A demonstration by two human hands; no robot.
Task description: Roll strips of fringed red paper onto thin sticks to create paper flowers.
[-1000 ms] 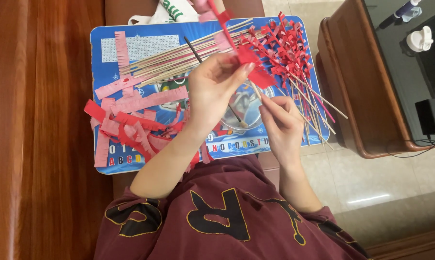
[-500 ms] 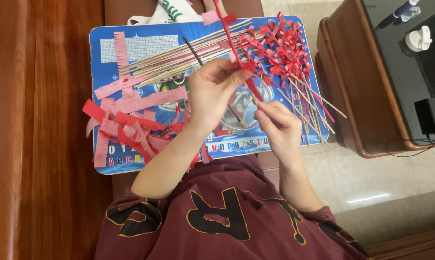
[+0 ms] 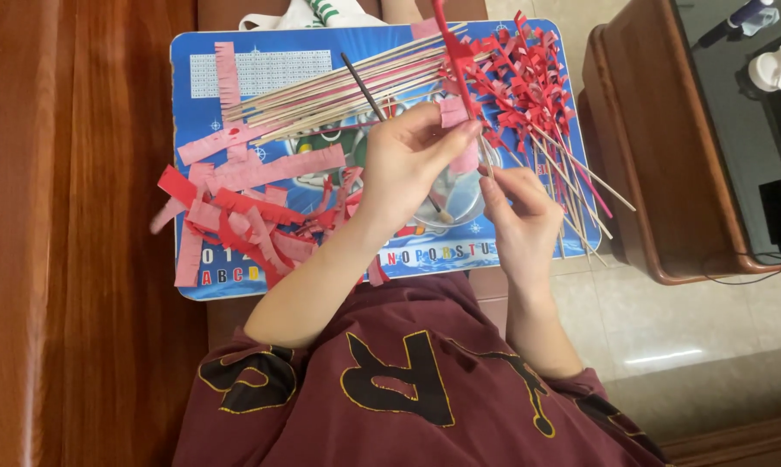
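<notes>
Fringed pink and red paper strips pile up along the left edge of the blue plastic board, with bare wooden sticks fanned near its top edge. The left hand pinches a red paper strip, whose top is cut off by the frame, against a thin stick. The right hand grips that stick lower down, fingertips partly hidden. Finished paper-wrapped sticks crowd the top right corner.

White bag cut off by top edge.
</notes>
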